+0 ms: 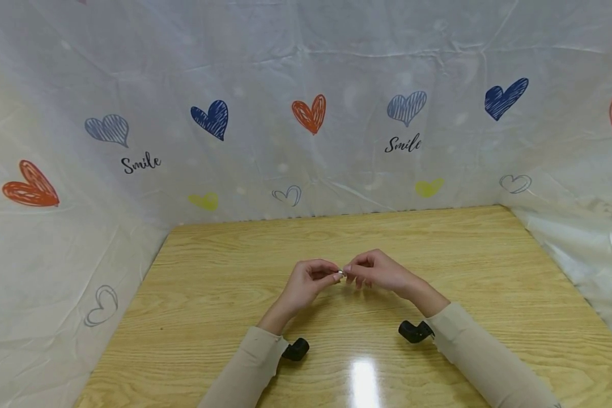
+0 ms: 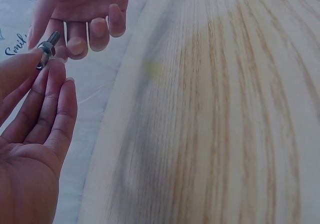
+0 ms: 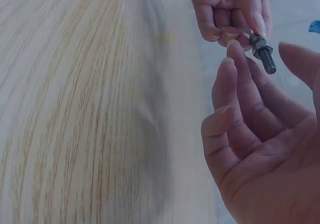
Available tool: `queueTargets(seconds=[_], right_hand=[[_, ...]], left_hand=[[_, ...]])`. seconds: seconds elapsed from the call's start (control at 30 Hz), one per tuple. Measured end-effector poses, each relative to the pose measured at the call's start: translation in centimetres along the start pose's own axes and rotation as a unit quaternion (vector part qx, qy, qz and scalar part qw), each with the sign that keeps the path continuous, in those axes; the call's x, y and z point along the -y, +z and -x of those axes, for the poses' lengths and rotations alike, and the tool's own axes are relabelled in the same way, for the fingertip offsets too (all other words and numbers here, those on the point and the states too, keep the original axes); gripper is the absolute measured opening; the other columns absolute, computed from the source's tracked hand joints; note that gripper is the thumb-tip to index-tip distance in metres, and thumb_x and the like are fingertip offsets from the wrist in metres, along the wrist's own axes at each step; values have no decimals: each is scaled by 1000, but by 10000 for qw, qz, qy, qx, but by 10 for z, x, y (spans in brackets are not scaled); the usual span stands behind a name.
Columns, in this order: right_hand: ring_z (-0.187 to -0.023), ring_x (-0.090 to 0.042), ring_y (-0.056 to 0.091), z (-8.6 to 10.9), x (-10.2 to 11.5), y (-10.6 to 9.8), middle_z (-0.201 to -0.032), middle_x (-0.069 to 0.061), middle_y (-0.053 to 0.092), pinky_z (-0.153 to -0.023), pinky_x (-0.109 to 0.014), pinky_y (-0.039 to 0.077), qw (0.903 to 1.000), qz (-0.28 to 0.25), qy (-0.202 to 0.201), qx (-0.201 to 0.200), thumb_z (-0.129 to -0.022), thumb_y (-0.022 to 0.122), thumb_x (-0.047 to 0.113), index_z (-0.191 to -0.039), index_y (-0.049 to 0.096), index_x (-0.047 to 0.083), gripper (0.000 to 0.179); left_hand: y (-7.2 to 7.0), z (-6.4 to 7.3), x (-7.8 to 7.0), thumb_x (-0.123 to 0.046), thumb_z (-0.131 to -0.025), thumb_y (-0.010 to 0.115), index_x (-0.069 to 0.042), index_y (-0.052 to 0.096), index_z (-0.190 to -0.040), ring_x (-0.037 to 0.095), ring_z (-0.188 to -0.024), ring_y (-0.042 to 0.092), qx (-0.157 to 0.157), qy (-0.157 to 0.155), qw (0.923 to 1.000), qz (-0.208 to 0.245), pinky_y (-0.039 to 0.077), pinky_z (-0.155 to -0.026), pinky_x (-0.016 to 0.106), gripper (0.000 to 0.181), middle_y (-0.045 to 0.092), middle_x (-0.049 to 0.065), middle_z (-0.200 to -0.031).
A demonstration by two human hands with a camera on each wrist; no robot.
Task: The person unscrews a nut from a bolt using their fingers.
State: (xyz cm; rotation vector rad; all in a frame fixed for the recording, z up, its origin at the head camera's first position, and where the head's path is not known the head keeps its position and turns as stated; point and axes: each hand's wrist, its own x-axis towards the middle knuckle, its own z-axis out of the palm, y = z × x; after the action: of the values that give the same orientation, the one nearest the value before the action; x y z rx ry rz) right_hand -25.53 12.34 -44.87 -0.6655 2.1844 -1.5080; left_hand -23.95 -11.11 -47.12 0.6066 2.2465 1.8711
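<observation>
Sleeves point(image 1: 245, 368), bolt point(image 2: 50, 45) in left fingers point(image 2: 54, 86), distant table edges point(image 1: 336, 219)

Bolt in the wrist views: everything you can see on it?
Grey, metal-looking bolt: dark threaded shank, shinier hex-looking nut around it. Held above the table, tilted, pinched opposite the threaded end by the left-hand grip, which partly hides it. Exposed threads point toward the right-hand grip; contact there unclear.
</observation>
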Motion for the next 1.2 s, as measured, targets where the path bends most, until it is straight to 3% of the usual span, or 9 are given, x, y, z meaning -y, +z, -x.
queueTargets(seconds=[0.23,0.47,0.67,0.87,1.2], right_hand=[[-86,-49,63,-1,0,3,-98,-26,72,-62,-35,50,10000,-86,40,2,-108,57,31,-104,74,-5,40],[-90,-52,61,1,0,1,-107,-28,68,-65,-38,52,9994,-330,-66,36,-103,65,23,-116,72,4,23],[-93,-51,63,0,0,0,-110,-27,69,-69,-43,54,9993,-365,-31,27,-103,65,25,-120,69,6,26],[-94,-49,64,-1,0,0,-107,-19,74,-71,-45,55,9995,-306,31,-23,-106,59,26,-115,74,8,25],[-93,-52,61,-2,-1,1,-109,-32,66,-67,-42,51,9989,-451,-134,54,-101,68,22,-116,70,6,22]], left_hand=[[-1,2,0,-12,-98,72,-1,74,-111,30,-99,72,61,-4,10000,-11,59,-90,52,17,72,16,-111],[-1,3,-1,-10,-98,72,0,75,-110,34,-99,72,22,-67,10000,60,59,-91,53,16,72,16,-109],[-1,3,1,-8,-97,72,1,74,-109,41,-101,70,7,-68,9999,121,58,-92,54,15,72,18,-108],[-1,3,-1,-11,-97,73,0,75,-109,43,-102,69,44,-85,9999,119,58,-92,55,16,72,18,-108],[-1,3,0,-12,-98,72,0,75,-110,41,-101,70,43,-75,9999,65,59,-90,54,17,72,17,-109]])
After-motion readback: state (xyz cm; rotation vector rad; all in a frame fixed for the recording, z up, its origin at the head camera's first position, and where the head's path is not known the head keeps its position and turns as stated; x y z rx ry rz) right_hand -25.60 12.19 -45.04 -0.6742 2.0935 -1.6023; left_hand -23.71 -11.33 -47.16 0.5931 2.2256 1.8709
